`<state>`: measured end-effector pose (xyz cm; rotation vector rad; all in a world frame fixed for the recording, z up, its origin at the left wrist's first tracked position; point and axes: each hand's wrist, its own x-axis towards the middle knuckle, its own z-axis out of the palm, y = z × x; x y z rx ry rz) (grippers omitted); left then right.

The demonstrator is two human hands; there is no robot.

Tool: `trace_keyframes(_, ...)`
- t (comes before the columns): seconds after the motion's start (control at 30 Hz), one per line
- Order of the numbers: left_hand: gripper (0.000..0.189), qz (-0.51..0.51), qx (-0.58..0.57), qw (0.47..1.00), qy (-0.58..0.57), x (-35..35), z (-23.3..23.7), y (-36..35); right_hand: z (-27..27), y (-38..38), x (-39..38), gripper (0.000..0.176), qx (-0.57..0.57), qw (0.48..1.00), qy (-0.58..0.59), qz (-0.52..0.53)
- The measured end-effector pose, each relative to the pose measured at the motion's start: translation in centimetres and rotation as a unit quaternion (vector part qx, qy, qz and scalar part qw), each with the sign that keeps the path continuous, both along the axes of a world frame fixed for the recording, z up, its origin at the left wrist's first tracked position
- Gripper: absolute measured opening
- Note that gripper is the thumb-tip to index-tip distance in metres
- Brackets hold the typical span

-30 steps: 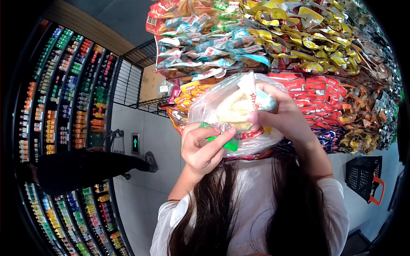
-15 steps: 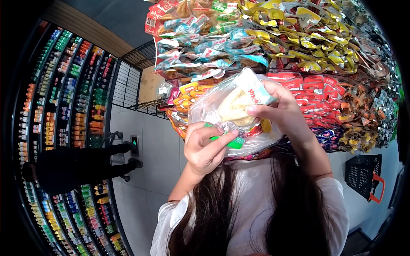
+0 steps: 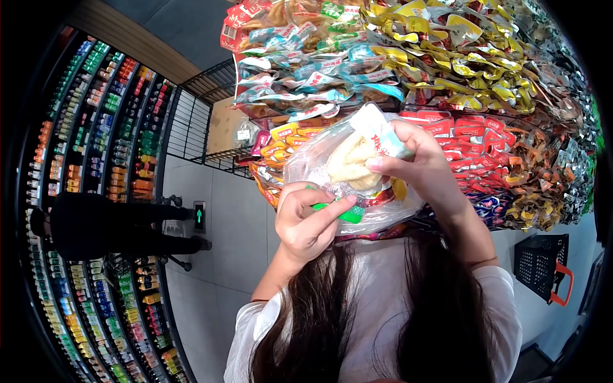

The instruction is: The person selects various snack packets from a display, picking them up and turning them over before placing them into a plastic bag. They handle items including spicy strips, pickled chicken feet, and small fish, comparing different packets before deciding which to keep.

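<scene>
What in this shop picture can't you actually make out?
- Head view: print on the packet in the right hand is too small to read.
- Head view: the green thing in the left hand is mostly covered by its fingers.
- Head view: the clear bag blurs its contents behind creased plastic.

Garment: white short-sleeved top [image 3: 383, 300], plain, loose fit, soft creases across the front. Its sleeves [image 3: 501, 290] end near the elbow; forearms uncovered. Long dark brown hair [image 3: 313, 319] hangs in two strands over the top. Both bare: left hand [image 3: 306, 223], right hand [image 3: 424, 169]
</scene>
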<state>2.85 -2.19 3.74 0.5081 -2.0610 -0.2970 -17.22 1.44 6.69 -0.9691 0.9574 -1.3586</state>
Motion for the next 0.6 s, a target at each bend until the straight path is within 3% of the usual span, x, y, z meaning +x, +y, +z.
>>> trace_keyframes(0.23,0.039,-0.007,0.005,1.0,0.009,0.0,0.2,0.0,0.7,0.1,0.2,0.03,-0.01,1.0,-0.001,0.007)
trace_keyframes(0.33,0.036,-0.014,0.029,0.999,-0.01,0.3,0.5,-0.2,1.0,0.2,0.4,0.027,-0.014,0.999,0.043,-0.014)
trace_keyframes(0.37,0.035,0.003,0.016,0.998,-0.062,0.3,1.5,-0.3,0.7,0.0,0.4,0.027,-0.015,0.999,0.044,-0.015)
trace_keyframes(0.4,0.034,0.021,0.003,0.993,-0.114,0.3,2.2,-0.4,0.2,-0.3,0.4,0.025,-0.059,0.991,0.102,-0.056)
trace_keyframes(0.5,0.04,0.017,0.029,0.996,-0.084,0.3,2.9,-0.1,0.4,-0.7,0.7,0.024,-0.132,0.953,0.24,-0.13)
trace_keyframes(0.53,0.054,0.02,0.01,0.996,-0.082,0.4,2.9,0.1,0.7,-0.8,1.0,0.024,-0.159,0.921,0.318,-0.16)
trace_keyframes(0.6,0.06,0.047,0.001,0.997,-0.063,-0.7,2.7,0.2,1.3,-1.0,2.2,0.023,-0.175,0.909,0.335,-0.175)
